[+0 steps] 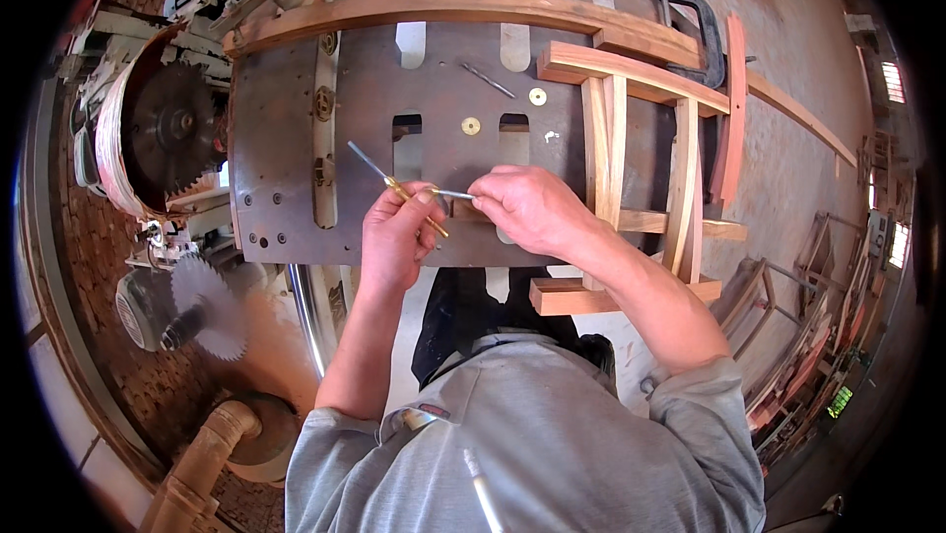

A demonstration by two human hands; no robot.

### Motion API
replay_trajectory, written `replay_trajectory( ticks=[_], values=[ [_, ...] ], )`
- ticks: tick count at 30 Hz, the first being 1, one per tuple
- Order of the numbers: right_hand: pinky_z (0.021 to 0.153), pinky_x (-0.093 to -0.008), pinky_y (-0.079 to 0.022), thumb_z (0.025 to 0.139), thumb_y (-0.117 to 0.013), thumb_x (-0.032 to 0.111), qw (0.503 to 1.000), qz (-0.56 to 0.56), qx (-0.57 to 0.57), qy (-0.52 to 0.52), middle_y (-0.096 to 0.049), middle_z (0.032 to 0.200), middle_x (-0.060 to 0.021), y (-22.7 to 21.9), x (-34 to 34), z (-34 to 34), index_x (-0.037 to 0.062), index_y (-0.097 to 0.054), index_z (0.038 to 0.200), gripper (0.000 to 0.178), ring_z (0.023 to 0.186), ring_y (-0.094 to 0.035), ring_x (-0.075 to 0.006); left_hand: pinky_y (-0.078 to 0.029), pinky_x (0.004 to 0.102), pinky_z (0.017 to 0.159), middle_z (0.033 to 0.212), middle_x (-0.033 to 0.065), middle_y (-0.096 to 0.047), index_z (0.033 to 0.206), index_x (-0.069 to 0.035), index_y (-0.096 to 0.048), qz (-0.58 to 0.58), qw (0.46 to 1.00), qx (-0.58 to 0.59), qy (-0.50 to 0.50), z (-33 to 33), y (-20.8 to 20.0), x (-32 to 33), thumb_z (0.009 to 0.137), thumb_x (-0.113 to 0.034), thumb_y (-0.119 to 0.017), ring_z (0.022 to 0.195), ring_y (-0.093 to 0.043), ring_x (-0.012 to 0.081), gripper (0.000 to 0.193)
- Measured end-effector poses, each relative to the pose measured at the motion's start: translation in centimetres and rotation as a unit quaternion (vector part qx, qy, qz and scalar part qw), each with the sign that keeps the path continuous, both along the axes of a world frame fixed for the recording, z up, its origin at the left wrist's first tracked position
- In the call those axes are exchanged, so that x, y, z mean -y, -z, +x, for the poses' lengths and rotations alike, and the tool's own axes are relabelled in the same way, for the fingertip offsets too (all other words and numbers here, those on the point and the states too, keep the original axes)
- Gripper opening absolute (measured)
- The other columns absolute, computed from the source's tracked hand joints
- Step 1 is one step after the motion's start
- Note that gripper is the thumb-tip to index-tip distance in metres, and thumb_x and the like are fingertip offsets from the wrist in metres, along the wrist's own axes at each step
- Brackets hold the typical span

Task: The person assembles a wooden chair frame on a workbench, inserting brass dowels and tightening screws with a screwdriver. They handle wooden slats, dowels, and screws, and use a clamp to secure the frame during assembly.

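Observation:
My left hand [398, 234] grips a thin metal tool with a brass-coloured shank [386, 178], its silver tip pointing up and left over the brown metal machine table [286, 139]. My right hand [529, 208] pinches a short silver pin-like part [451, 194] that meets the tool near my left thumb. Both hands hover at the table's near edge. A wooden chair-back frame [641, 139] lies on the table just right of my right hand.
Two brass discs [471, 125] and a loose metal bit [488, 80] lie on the table. A curved wooden rail [443, 9] spans the far side, with a black clamp [705, 31] at right. Saw blades [177, 129] sit to the left. Chair frames stand at far right.

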State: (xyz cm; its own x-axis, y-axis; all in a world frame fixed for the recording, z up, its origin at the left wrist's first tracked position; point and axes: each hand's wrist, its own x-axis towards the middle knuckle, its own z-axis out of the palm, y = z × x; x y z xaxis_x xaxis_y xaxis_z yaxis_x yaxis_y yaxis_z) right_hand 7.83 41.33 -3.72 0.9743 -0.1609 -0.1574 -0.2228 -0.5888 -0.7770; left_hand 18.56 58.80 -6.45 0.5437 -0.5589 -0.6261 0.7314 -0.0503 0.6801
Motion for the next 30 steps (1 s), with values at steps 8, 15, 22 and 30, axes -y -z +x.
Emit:
replay_trajectory(
  ticks=[8,15,22,30],
  values=[
    [0.069,-0.0423,-0.05,0.089,-0.061,0.017,0.997,0.057,0.004,0.045,-0.066,0.085,-0.0162,0.6,-1.0,-0.9,0.0034,-0.066,0.096,0.016,0.079,-0.064,-0.0356,-0.034,0.02,0.042,0.077,0.0057,-0.065,0.107,-0.004,-0.061,-0.009,0.997,0.009,0.074,-1.1,-0.6,0.3,0.093,-0.009,-0.058,0.05,-0.049,0.0057,0.015],
    [0.061,-0.0316,-0.047,0.091,-0.06,0.012,0.979,0.153,-0.025,0.132,-0.063,0.073,-0.0112,-0.5,-1.8,-3.0,0.0011,-0.064,0.099,0.015,0.065,-0.06,-0.0164,-0.033,0.0213,0.041,0.088,0.0122,-0.066,0.113,-0.002,-0.056,-0.102,0.992,-0.016,-0.072,0.0,-0.9,0.1,0.098,-0.012,-0.046,0.053,-0.052,0.0099,0.021],
    [0.059,-0.0341,-0.046,0.091,-0.061,0.015,0.983,0.128,-0.02,0.127,-0.062,0.073,-0.0139,-0.3,-2.5,-3.6,0.0012,-0.064,0.099,0.017,0.062,-0.058,-0.0232,-0.036,0.022,0.04,0.089,0.0125,-0.065,0.111,-0.003,-0.054,-0.127,0.987,-0.037,-0.089,0.1,-0.9,0.5,0.099,-0.011,-0.045,0.055,-0.054,0.012,0.017],
    [0.065,-0.0377,-0.048,0.09,-0.061,0.016,0.984,0.124,-0.025,0.123,-0.063,0.08,-0.0168,0.2,-2.4,-3.9,0.001,-0.064,0.099,0.018,0.072,-0.063,-0.03,-0.036,0.0217,0.041,0.09,0.0126,-0.065,0.112,-0.004,-0.054,-0.11,0.989,-0.04,-0.096,-0.4,-1.0,0.9,0.098,-0.011,-0.046,0.056,-0.054,0.0119,0.017]
  ],
)
